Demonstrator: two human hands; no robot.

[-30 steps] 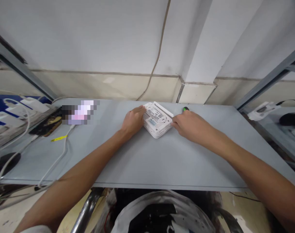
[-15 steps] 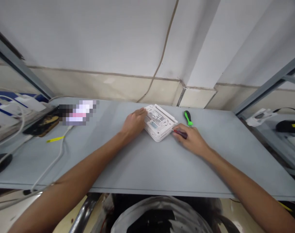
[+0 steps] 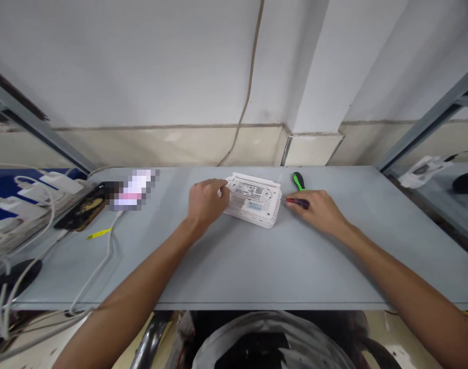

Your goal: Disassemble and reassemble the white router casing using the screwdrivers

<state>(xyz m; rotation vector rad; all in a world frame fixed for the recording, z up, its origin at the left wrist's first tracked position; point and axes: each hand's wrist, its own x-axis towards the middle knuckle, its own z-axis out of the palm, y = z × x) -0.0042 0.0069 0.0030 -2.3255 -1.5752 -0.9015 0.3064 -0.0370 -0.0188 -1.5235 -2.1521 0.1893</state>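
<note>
A white router [image 3: 252,202] lies with its vented, labelled underside facing up, and a long bar, perhaps a folded antenna, runs along its far edge. My left hand [image 3: 206,205] is closed on the router's left end, its thumb and fingers bent around the edge. A screwdriver [image 3: 302,203] with a dark red handle sits in the closed fingers of my right hand [image 3: 321,209]. Its front end points at the router's right side; whether it touches the casing I cannot tell. Just behind my right hand lies a green and black handled tool [image 3: 298,180], its front part hidden.
The grey table [image 3: 234,271] backs onto a wall. At left are a dark phone [image 3: 83,207], a blurred bright screen [image 3: 134,189], a yellow cable tag [image 3: 99,233] and chargers [image 3: 37,189] with white cables. A bin with a plastic liner [image 3: 268,328] stands below the front edge.
The router has turned so that its near edge lies more squarely towards me. My right hand and the screwdriver have drawn slightly right, away from its corner. My left hand stays at its left end.
</note>
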